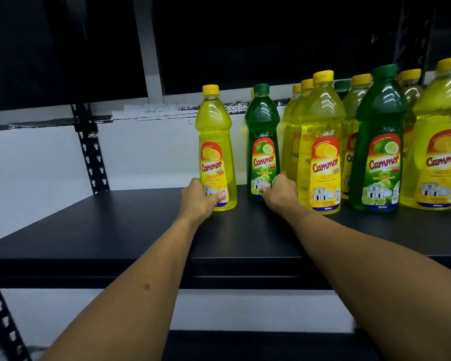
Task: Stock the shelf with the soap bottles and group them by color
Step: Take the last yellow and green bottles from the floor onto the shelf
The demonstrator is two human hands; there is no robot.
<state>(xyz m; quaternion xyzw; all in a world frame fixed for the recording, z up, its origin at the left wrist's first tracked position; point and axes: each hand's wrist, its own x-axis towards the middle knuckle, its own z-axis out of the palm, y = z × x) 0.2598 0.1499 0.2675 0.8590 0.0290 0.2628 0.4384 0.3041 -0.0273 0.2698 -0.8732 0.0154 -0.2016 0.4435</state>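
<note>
A yellow lemon soap bottle [215, 142] stands upright on the black shelf [115, 230], and my left hand [198, 199] grips its base. Just to its right stands a green lime bottle [263, 131]; my right hand [280, 195] is closed around its lower part. Further right, several yellow bottles [322, 142] and another green bottle [380, 142] stand mixed together, some in rows behind others.
A perforated black upright [90, 147] rises at the shelf's back left against a white wall. The shelf's left half holds nothing. A lower shelf [258, 345] shows beneath the front edge. Above is a dark upper shelf.
</note>
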